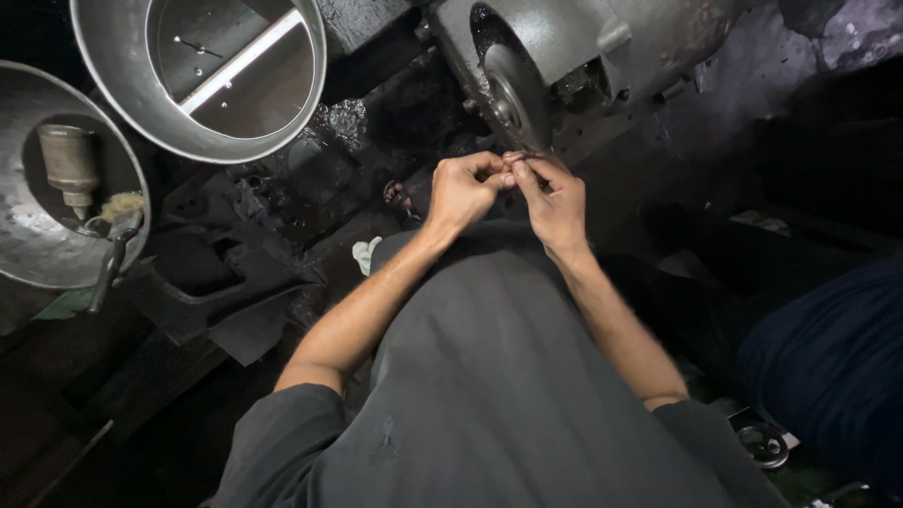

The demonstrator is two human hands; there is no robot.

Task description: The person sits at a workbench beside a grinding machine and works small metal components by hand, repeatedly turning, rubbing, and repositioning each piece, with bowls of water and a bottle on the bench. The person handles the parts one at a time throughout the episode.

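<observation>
My left hand (463,191) and my right hand (555,199) meet in front of me, fingertips pinched together on a small thin metal piece (525,157) that is mostly hidden by the fingers. The piece sits right at the lower edge of a round grinding wheel (515,97) mounted on a grey metal machine (602,56). Both forearms reach out over my grey clothing (489,376).
A large round metal bowl (113,89) with a flat strip inside stands at the upper left. A second metal pan (28,235) at the far left holds a small oil can (71,166) and a brush. Dark greasy floor lies below; dark blue cloth (832,357) is at the right.
</observation>
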